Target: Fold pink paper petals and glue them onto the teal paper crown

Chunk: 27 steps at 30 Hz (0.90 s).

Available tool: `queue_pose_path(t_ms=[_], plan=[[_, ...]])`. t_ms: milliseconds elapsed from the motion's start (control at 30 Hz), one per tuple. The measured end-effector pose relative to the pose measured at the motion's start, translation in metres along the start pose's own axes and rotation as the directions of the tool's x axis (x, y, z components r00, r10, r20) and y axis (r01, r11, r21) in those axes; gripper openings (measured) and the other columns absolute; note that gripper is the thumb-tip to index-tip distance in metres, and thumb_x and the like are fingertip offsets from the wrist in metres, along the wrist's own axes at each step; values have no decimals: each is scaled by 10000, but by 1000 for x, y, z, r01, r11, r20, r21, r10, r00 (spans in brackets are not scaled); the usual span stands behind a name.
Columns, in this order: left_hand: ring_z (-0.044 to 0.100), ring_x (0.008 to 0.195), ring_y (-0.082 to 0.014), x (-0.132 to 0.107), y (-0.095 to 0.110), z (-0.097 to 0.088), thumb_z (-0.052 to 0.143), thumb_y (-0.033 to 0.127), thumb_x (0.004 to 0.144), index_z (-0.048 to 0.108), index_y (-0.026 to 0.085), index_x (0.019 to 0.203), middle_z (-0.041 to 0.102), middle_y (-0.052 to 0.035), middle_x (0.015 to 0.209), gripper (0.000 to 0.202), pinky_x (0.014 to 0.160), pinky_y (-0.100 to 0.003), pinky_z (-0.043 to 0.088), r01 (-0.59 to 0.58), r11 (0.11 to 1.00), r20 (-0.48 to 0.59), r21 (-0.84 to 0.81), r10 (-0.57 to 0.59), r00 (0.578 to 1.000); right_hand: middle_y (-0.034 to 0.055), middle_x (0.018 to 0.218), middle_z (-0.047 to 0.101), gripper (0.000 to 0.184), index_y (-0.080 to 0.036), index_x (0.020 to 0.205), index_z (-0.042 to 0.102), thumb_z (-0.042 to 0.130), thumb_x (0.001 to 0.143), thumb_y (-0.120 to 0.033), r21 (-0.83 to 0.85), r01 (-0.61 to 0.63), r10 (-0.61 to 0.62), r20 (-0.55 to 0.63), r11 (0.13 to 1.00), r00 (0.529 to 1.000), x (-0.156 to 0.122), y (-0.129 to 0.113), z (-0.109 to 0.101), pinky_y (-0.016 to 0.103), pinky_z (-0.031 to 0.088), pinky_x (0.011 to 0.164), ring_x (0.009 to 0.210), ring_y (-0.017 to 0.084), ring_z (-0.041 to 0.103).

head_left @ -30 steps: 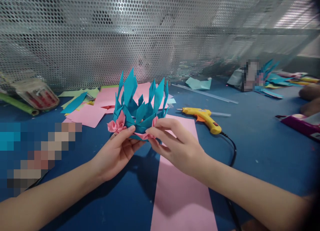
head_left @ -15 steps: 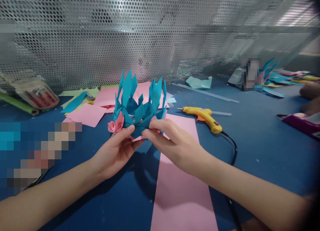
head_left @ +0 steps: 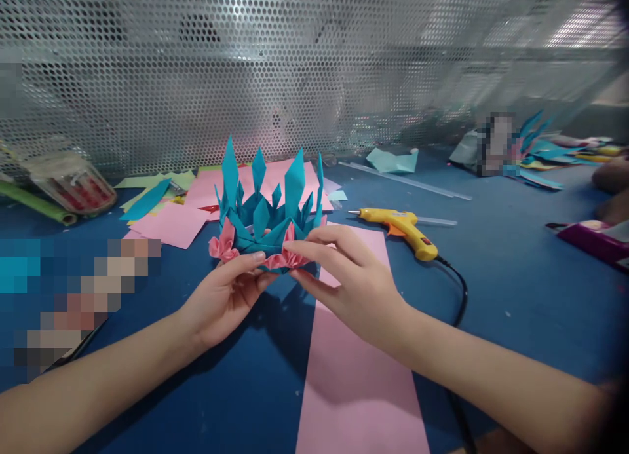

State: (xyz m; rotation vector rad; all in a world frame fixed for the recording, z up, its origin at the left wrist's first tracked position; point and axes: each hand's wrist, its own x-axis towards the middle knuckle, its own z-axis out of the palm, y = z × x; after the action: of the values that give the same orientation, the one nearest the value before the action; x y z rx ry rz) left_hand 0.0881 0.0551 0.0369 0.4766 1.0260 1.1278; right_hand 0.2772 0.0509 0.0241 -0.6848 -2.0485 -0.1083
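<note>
Between my hands is a blue folded-paper crown [head_left: 264, 221] with tall pointed leaves standing up around its ring. Pink paper flowers [head_left: 289, 249] sit along its lower front and left side. My left hand [head_left: 230, 290] grips the crown's lower left, thumb on the front of the band and fingers beneath. On the right side, my right hand [head_left: 358, 270] holds it, fingertips at the pink flower and the lower edge. A long pink paper strip [head_left: 363, 375] lies on the table under my right forearm.
A yellow glue gun [head_left: 400, 228] with a black cord lies to the right. Behind the crown are pink paper sheets [head_left: 171, 225]. A clear jar [head_left: 73, 182] lies at the left, a purple object [head_left: 592, 241] at the right. Perforated metal [head_left: 295, 67] rises behind the table.
The crown has turned in my hands, so pink flowers now show at its front. My right fingers have spread a little and shifted along the band. My left hand stays nearly in place.
</note>
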Motion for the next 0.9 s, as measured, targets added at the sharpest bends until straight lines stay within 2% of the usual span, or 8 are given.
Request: queue_pose_path(t_ms=[167,300,400,467,533,633,767,900], plan=[[677,1007,-234,-1,0,1,638,328,963,615,185,1240,652,-92,1243,313,837,-434,594,7,1000,-40,2,-7,999,97,1039,649,254,-185,1194,606,567,964,-87,7,28,-28,21,1000,999,0,0,0,321,601,848,960,190,679],[687,947,-214,0,-1,1,641,326,963,621,178,1214,669,-81,1190,292,786,-403,603,9,999,-27,-31,-10,1000,120,1051,670,249,-157,1189,613,577,954,-81,-3,37,-37,33,999,999,-1,0,0,323,593,876,987,202,682],[692,761,-151,0,-1,1,641,210,954,692,140,959,724,-35,919,87,727,-325,607,1,997,17,-72,0,1000,125,1044,678,228,-140,1164,611,583,950,-68,-5,42,-42,29,999,999,-1,0,2,315,590,870,980,197,676],[695,696,-130,-1,-1,3,609,142,947,702,148,771,737,-19,774,200,743,-291,613,-21,994,57,-112,27,998,110,1035,678,221,-159,1161,605,561,963,-72,-14,36,-36,19,999,999,-1,1,3,324,591,862,968,192,670],[732,782,-157,-3,0,5,566,217,976,732,172,768,786,-38,840,270,798,-309,623,-45,987,99,-156,61,993,94,1037,675,252,-191,1190,590,531,975,-74,-25,16,-16,1,1000,1000,1,2,3,348,590,872,975,193,668],[745,964,-223,-3,2,7,494,391,1009,758,210,929,801,-56,1050,329,841,-384,629,-54,978,140,-201,84,987,87,1085,667,346,-226,1247,559,509,959,-42,-37,-37,36,-39,999,999,3,7,0,370,588,891,1018,202,671],[749,832,-177,-1,3,7,610,314,960,702,220,745,790,-11,839,252,822,-326,621,-82,973,121,-218,110,987,78,1102,652,408,-225,1235,560,536,898,2,-45,-118,115,-71,992,991,5,17,-2,363,595,854,953,193,679],[745,831,-170,-2,4,5,718,268,890,693,190,709,782,-26,824,199,855,-306,615,-124,974,108,-190,146,983,67,1062,622,397,-220,1186,577,540,859,3,-45,-184,181,-55,982,982,3,22,0,350,599,777,852,178,660]])
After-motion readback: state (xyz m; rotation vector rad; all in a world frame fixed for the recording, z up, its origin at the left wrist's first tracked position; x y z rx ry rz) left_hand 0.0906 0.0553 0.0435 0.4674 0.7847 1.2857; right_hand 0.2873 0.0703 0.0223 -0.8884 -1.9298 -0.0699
